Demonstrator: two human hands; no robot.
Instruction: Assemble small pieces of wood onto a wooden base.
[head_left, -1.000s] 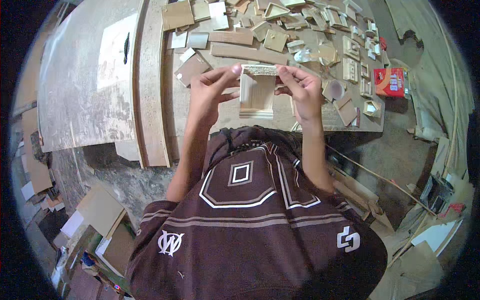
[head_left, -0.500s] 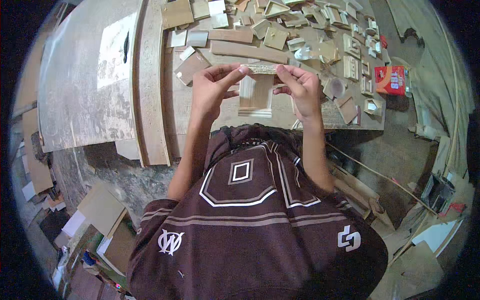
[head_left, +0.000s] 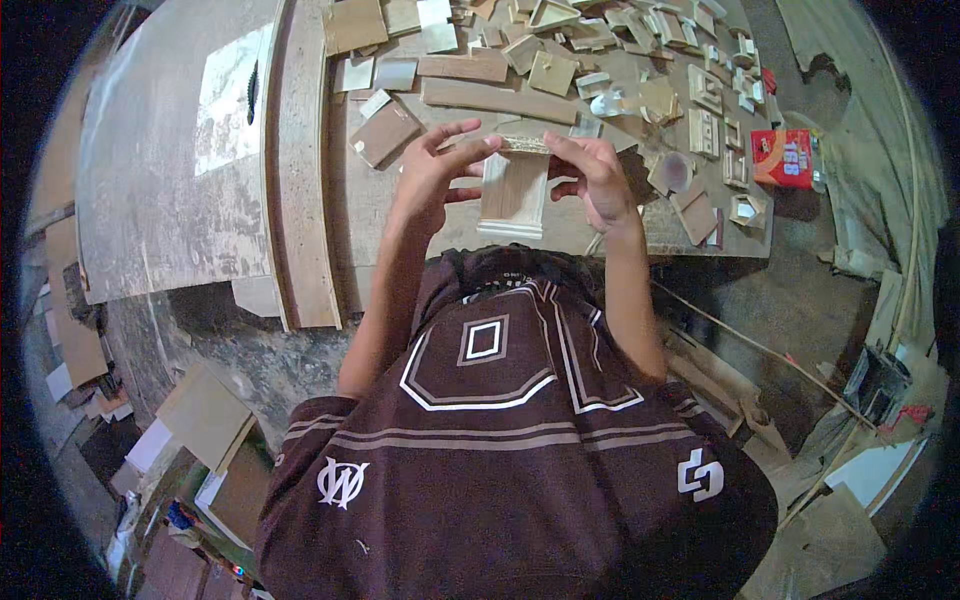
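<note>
A small pale wooden block (head_left: 514, 190) with stepped moulding along its near end is held over the near part of the workbench. Across its far end runs a narrow strip with a rough, patterned face (head_left: 523, 144). My left hand (head_left: 432, 178) grips the left side: the thumb presses the strip's left end, the index finger is lifted away, and other fingers reach toward the block's side. On the right, my right hand (head_left: 598, 180) has its thumb on the strip's other end and its fingers curled beside the block. The block's underside is hidden.
The wooden workbench (head_left: 375, 225) carries flat boards (head_left: 498, 103), a brown square piece (head_left: 385, 130) and several small moulded wooden parts (head_left: 704, 133) at the far right. A red can (head_left: 783, 159) stands beyond its right edge. Long planks (head_left: 300, 180) lie left of my hands.
My left index finger has lifted off the strip and stretched outward. The block has shifted slightly and tilted a little; my right hand has moved slightly left.
</note>
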